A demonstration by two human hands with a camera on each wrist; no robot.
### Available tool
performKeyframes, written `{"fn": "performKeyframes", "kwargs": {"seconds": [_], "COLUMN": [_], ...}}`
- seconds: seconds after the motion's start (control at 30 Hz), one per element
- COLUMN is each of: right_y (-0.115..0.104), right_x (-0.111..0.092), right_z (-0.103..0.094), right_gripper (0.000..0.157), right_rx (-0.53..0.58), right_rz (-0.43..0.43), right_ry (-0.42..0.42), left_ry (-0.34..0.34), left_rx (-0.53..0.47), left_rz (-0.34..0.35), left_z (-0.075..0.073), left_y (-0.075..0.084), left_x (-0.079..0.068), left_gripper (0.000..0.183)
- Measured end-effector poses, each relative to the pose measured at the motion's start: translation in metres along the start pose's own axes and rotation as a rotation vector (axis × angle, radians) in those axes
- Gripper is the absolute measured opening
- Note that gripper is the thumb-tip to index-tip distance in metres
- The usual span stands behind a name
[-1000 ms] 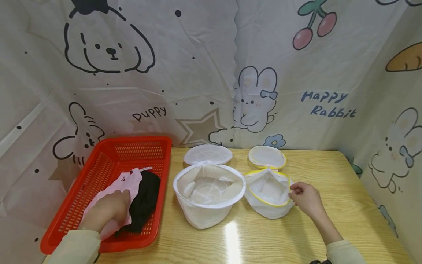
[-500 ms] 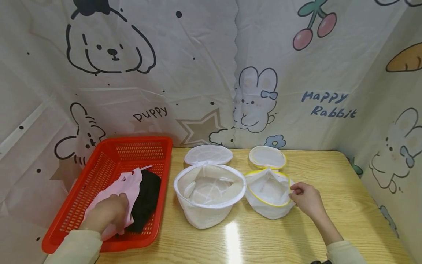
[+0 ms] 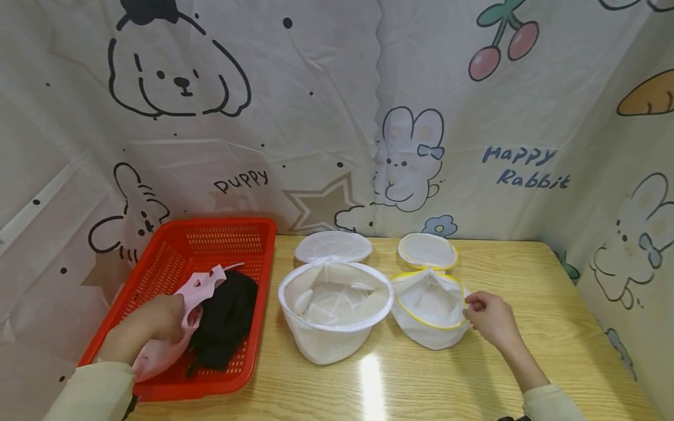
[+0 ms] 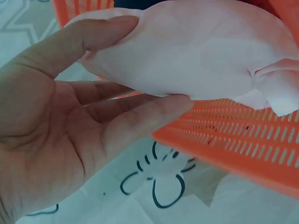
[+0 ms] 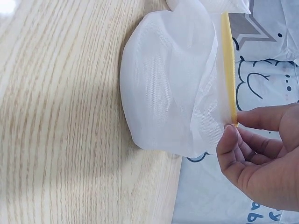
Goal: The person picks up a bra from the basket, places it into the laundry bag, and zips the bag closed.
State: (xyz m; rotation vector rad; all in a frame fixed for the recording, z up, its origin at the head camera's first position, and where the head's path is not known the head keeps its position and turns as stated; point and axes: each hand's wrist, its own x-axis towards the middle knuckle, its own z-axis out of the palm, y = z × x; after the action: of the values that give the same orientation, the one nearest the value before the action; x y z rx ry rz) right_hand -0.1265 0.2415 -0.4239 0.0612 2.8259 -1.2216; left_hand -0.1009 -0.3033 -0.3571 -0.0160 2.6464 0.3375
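Observation:
My left hand [image 3: 150, 327] is inside the red basket [image 3: 234, 223], gripping a pink garment [image 3: 163, 358] with a thin strap. Seen from the left wrist, thumb and fingers pinch the edge of its smooth, rounded part [image 4: 205, 51]. Beside it in the basket lies a crumpled black garment [image 3: 226, 321]. Over on the right, my right hand [image 3: 491, 318] pinches the yellow zip rim of a small white mesh laundry bag [image 3: 434, 340]. The right wrist view has thumb and forefinger on that yellow edge [image 5: 229, 70]. The bag's mouth is open and its round lid [image 3: 427, 250] is folded back.
Between the basket and the small bag stands a larger mesh laundry bag [image 3: 332, 346] with a white rim, its lid [image 3: 334, 246] laid back. All stand on a wooden table [image 3: 537, 304]. A printed cloth [image 3: 316, 70] hangs behind and along the sides.
The left hand has moved left and pulled the pink garment leftward and partly up, baring more of the black garment. The right hand and both laundry bags have stayed put.

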Motion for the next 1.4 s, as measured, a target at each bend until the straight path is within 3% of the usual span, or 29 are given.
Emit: {"fn": "performKeyframes", "kwargs": {"seconds": [0.2,0.43,0.63,0.97,1.4], "right_y": [0.000,0.000,0.001,-0.001,-0.002], "right_x": [0.000,0.001,0.003,0.003,0.003], "right_z": [0.000,0.000,0.000,-0.001,0.000], "right_gripper": [0.020,0.022,0.022,0.017,0.018], "right_rx": [-0.005,-0.002,0.005,0.084,0.147], "right_rz": [0.003,0.012,0.028,0.067,0.079], "right_ry": [-0.001,0.009,0.002,-0.033,-0.047], "left_ry": [0.117,0.219,0.223,0.239,0.223], "left_rx": [0.001,0.014,-0.051,-0.145,-0.125], "left_rz": [-0.020,-0.013,-0.085,-0.056,-0.066], "left_z": [-0.011,-0.017,-0.019,-0.016,-0.021], "left_y": [-0.009,-0.013,-0.015,-0.025,-0.030], "left_x": [-0.005,-0.011,-0.014,-0.013,-0.015], "left_gripper": [0.041,0.021,0.017,0.015,0.026]}}
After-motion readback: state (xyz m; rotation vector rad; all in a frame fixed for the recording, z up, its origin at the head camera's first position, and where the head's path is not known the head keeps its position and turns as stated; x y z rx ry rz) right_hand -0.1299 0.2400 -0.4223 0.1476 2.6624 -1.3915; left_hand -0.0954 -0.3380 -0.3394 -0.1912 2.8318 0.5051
